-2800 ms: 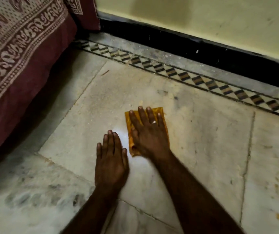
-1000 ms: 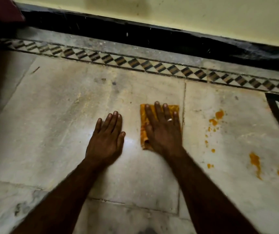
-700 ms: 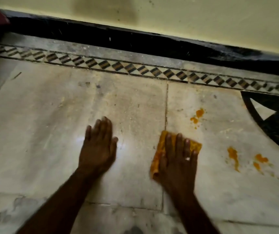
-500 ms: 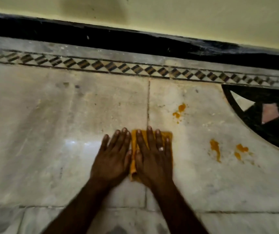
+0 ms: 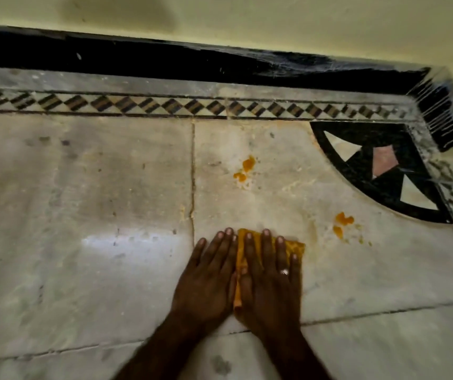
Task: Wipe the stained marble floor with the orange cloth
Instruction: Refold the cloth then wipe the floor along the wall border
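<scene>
Head view: orange cloth [image 5: 294,247] under right hand [image 5: 270,286], left hand [image 5: 206,283] alongside, each grip flat, unclenched

So the cloth [image 5: 296,246] sits on the marble floor [image 5: 82,201] with the right hand [image 5: 270,281] flat on top of it and the left hand [image 5: 207,278] just beside its left edge. One splatter [image 5: 243,168] lies past the cloth toward the skirting [image 5: 137,61], a second splatter [image 5: 342,223] is off its right, and the corner inlay [image 5: 384,165] is further right.

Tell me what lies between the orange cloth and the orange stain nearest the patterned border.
In the head view, only bare marble floor lies between the orange cloth under the right hand and that stain; no object.
</scene>
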The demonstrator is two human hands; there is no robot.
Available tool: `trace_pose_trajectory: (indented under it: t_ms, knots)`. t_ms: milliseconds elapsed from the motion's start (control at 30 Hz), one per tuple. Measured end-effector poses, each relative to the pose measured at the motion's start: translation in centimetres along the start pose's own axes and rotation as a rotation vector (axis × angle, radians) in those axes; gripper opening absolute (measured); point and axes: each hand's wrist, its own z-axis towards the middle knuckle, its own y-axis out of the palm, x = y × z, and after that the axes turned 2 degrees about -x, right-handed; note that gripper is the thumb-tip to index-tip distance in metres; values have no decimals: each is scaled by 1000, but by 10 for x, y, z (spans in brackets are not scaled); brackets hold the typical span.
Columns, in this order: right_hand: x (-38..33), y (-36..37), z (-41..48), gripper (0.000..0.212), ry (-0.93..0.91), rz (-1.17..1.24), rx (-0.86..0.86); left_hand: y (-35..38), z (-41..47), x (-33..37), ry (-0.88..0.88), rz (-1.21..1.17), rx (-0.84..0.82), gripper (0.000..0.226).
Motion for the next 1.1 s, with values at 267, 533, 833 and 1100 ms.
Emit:
trace_pose_trajectory:
  t_ms: [267,533,833,1100]
  knots:
    - [91,-28,97,66,-50,-71,-37,1,7,0,-111,40,35,64]
    - [159,-22,17,67,234,-24,-25,5,10,8,-214,34,43,67]
    - [170,-35,94,67,80,-49,-92,20,82,46,-119,14,55,68]
    - [203,-22,25,70,341,18,-60,19,88,52,-157,33,83,67]
